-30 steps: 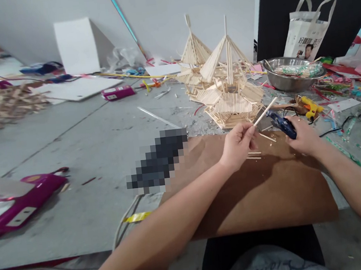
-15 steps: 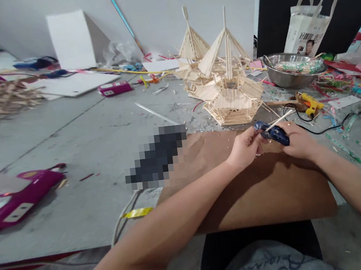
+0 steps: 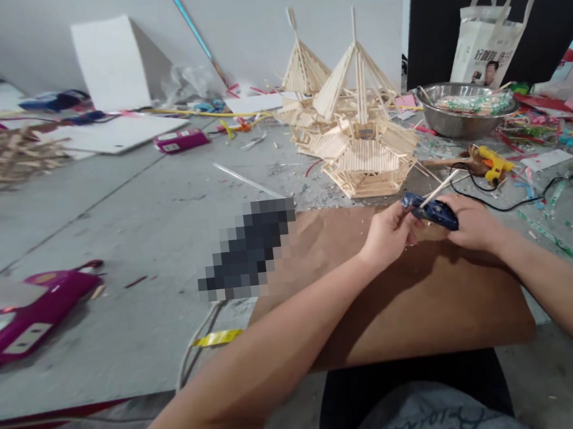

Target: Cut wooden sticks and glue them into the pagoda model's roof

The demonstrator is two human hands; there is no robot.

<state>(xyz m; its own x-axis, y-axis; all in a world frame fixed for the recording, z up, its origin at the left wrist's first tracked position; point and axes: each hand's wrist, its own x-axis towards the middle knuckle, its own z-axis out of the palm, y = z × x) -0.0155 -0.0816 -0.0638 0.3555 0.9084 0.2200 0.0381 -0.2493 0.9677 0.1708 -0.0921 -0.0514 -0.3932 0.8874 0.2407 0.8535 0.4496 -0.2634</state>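
The tool [image 3: 441, 214] is dark blue, the stick [image 3: 440, 188] pale cream, the paper [image 3: 410, 317] plain brown, the desk [image 3: 124, 327] grey.

Bag [image 3: 487, 50] at the back has big dark Chinese characters, I can make out 好咖啡, but the rest is too fuzzy. Shirt [image 3: 425, 413] down front looks like "original" in dark cursive, partly lost in the folds. Yellow tag [image 3: 218, 338]: can't read anything.

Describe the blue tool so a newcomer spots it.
Find the brown sheet in front of the wooden model. Near the sheet's far edge, right of centre, the right hand grips the tool. Its dark blue body sets it apart from the pale stick by it and the yellow glue gun beyond.
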